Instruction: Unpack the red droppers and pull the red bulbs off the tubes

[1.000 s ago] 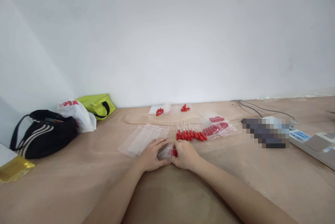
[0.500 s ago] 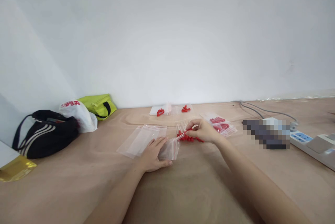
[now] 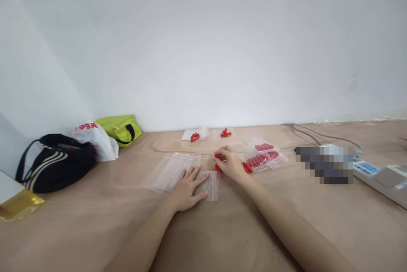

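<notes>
My left hand lies with fingers spread, pressing down a small clear zip bag. A larger clear zip bag lies beneath and behind its fingertips. To the right of the small bag, my right hand is curled, thumb and forefinger closed on small red pieces. Their far ends are hidden by the hand. Beside its wrist lie more red pieces and a fanned row of red pieces with clear parts behind them.
Filled zip bags lie right of the hands. At the wall are two small red piles on clear bags. A black bag, white plastic bag and green pouch stand left; a power strip is right.
My right hand has drawn back from the small bag's mouth and shifted slightly left and nearer the table. The red-ended pieces now spread further right. My left hand's fingers are wider apart.
</notes>
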